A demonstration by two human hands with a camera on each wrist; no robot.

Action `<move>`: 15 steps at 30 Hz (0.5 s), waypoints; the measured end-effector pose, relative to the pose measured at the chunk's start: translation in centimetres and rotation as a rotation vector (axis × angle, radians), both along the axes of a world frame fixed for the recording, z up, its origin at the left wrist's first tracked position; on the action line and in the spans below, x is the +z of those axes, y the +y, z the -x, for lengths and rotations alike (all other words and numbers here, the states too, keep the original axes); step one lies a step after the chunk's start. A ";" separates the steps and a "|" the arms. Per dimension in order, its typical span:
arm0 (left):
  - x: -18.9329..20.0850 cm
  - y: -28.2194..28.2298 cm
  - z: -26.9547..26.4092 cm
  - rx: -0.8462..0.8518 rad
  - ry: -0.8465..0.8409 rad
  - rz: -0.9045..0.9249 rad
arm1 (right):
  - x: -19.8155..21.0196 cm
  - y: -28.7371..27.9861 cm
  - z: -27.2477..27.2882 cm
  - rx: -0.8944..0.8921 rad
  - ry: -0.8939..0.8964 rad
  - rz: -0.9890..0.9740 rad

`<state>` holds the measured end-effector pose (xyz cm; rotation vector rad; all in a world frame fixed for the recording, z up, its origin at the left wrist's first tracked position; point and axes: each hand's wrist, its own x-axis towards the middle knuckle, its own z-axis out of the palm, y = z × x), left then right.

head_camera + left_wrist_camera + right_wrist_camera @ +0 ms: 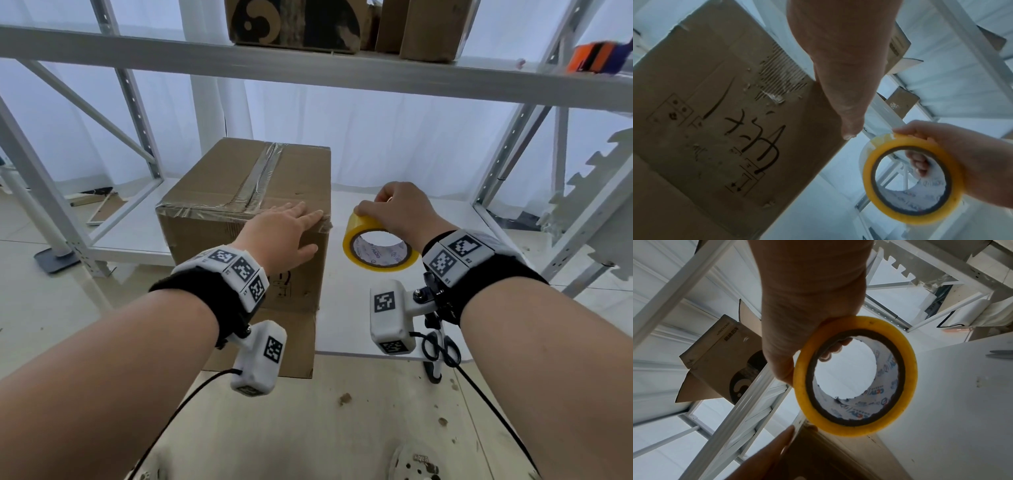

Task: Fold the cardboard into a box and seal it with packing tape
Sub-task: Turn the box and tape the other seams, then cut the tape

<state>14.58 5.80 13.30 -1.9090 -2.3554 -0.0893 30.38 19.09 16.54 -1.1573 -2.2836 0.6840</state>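
Note:
A brown cardboard box (246,192) stands closed on the white shelf board, with clear tape along its top seam and across its near top edge. My left hand (284,236) lies flat on the box's near right corner, fingers straight on the tape and thumb down the front face (715,129). My right hand (400,209) grips a yellow roll of packing tape (380,250) just right of the box, thumb on the outer rim and fingers inside the core (855,374). A short clear strip runs from the roll (910,180) toward the box corner.
Scissors (440,353) lie on the white shelf board (376,325) near its front edge, under my right wrist. Metal rack posts stand left and right. An upper shelf (308,65) holds more cardboard boxes and an orange tool (596,58). A flattened cardboard piece (274,349) hangs below the box.

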 end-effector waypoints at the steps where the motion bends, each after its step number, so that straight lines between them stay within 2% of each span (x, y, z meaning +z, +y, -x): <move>1: -0.1 0.0 0.0 0.006 0.014 0.005 | -0.1 0.1 -0.1 0.005 -0.003 -0.002; 9: 0.0 -0.5 0.3 0.000 0.045 0.000 | -3.0 0.8 -1.1 -0.015 -0.057 0.014; 15: -0.2 -0.7 0.3 0.003 0.050 -0.065 | -5.2 0.6 -0.3 -0.004 -0.078 0.106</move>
